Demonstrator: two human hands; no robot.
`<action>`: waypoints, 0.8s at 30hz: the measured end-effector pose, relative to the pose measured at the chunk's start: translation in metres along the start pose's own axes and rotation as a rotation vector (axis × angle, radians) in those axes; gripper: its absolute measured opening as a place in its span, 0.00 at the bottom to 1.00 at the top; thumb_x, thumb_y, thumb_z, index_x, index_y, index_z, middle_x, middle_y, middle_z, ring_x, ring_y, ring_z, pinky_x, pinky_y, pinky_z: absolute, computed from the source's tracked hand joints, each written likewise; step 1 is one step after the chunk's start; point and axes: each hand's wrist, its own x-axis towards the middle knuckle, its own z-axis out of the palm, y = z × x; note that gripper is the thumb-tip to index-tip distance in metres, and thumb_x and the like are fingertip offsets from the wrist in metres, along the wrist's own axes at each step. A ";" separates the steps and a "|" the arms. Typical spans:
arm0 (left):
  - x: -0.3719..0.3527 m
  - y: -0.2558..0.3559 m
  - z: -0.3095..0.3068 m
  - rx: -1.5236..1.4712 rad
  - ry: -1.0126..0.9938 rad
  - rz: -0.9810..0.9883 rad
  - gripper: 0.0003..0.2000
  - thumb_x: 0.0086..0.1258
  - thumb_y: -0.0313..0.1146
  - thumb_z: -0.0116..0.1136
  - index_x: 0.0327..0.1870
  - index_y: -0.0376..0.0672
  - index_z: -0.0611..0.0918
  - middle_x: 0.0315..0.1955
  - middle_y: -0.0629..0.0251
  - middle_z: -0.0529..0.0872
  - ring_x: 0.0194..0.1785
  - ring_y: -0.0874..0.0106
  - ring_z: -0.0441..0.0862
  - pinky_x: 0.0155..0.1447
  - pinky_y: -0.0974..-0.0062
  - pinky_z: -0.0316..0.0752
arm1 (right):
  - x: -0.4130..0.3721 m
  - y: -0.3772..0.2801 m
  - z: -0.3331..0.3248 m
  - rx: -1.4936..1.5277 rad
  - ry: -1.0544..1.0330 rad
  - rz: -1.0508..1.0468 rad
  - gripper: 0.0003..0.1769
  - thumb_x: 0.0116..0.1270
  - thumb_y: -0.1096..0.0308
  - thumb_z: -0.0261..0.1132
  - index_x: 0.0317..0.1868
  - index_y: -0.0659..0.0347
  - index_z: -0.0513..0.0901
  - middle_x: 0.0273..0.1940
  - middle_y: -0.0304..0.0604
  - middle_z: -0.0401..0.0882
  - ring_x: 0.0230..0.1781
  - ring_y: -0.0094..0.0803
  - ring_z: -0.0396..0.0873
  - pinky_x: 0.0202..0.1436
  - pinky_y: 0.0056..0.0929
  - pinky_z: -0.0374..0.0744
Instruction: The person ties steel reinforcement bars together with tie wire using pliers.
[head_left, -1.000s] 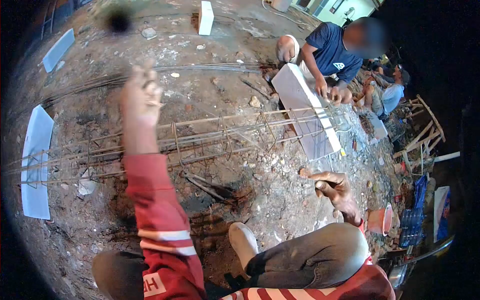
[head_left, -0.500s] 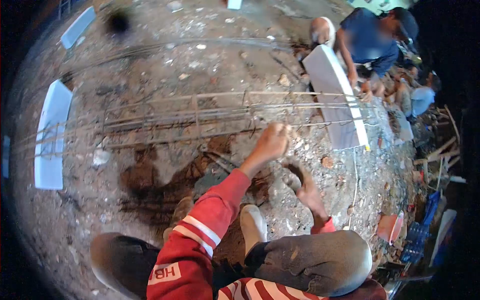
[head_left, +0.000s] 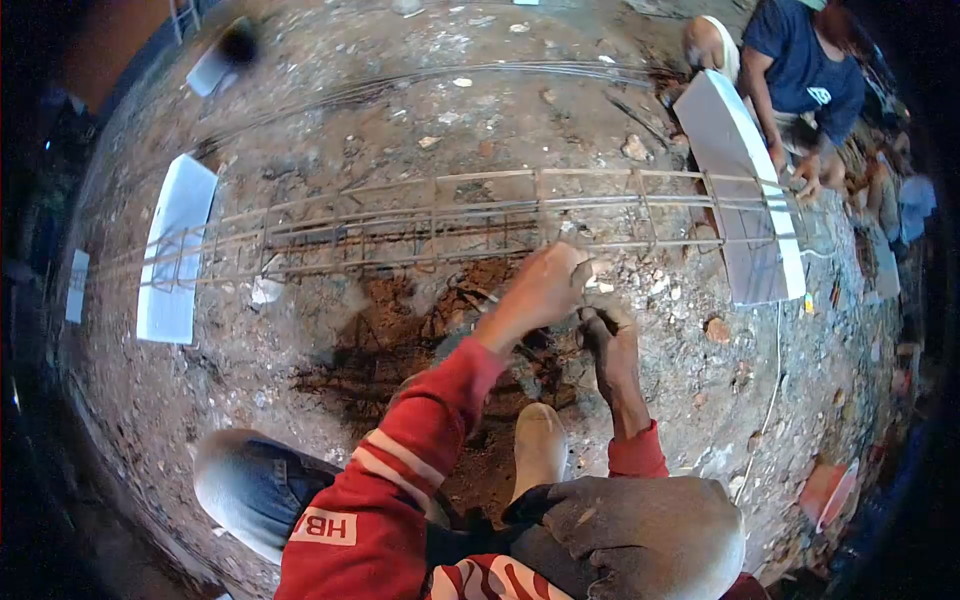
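We count one long cage of metal bars, one bundle of loose thin rods lying on the ground beyond it, and four pale blocks: a big right-hand block, a mid-left block, a small far-left block and an upper-left block, the last partly covered by a dark blur. To our right we make it one red bucket and one white cord. Farther off there are two other people, one in a dark shirt and, as far as the dim edge lets us judge, one in a pale top.
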 end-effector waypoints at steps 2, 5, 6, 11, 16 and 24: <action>0.012 0.001 -0.026 0.135 -0.061 0.115 0.18 0.75 0.46 0.57 0.41 0.39 0.88 0.39 0.50 0.84 0.42 0.60 0.80 0.52 0.61 0.75 | 0.009 0.009 -0.013 -0.093 -0.026 -0.147 0.05 0.74 0.69 0.61 0.40 0.61 0.82 0.29 0.30 0.75 0.31 0.17 0.69 0.35 0.20 0.71; 0.022 -0.005 -0.054 0.307 0.219 -0.050 0.18 0.74 0.47 0.59 0.42 0.39 0.89 0.31 0.54 0.86 0.41 0.64 0.83 0.50 0.61 0.75 | 0.021 0.021 -0.005 -0.226 0.046 -0.179 0.07 0.73 0.68 0.61 0.36 0.61 0.78 0.32 0.32 0.75 0.34 0.18 0.69 0.39 0.20 0.71; 0.024 -0.016 -0.063 0.256 0.155 -0.096 0.19 0.73 0.48 0.61 0.39 0.38 0.89 0.27 0.56 0.86 0.35 0.64 0.83 0.44 0.62 0.75 | 0.032 0.033 -0.001 -0.356 0.009 -0.182 0.08 0.74 0.65 0.61 0.42 0.61 0.81 0.35 0.37 0.80 0.38 0.25 0.75 0.43 0.28 0.74; 0.035 -0.046 -0.069 0.180 -0.219 -0.347 0.21 0.71 0.49 0.64 0.44 0.36 0.89 0.27 0.60 0.86 0.33 0.74 0.81 0.42 0.67 0.76 | 0.066 0.052 0.039 -0.540 0.105 -0.614 0.14 0.72 0.61 0.64 0.50 0.60 0.84 0.42 0.49 0.86 0.44 0.44 0.82 0.48 0.42 0.76; 0.044 -0.078 -0.060 -0.041 -0.293 -0.411 0.23 0.65 0.55 0.69 0.37 0.39 0.90 0.17 0.69 0.80 0.25 0.78 0.74 0.32 0.69 0.71 | 0.088 0.063 0.037 -0.496 -0.070 -0.558 0.13 0.72 0.63 0.63 0.48 0.62 0.86 0.42 0.54 0.86 0.40 0.52 0.83 0.44 0.41 0.78; 0.046 -0.082 -0.052 -0.053 -0.338 -0.471 0.23 0.61 0.52 0.73 0.39 0.36 0.89 0.24 0.67 0.85 0.28 0.76 0.77 0.35 0.70 0.75 | 0.103 0.094 0.033 -0.561 -0.054 -0.529 0.13 0.73 0.62 0.64 0.47 0.61 0.87 0.41 0.56 0.85 0.39 0.50 0.84 0.42 0.42 0.78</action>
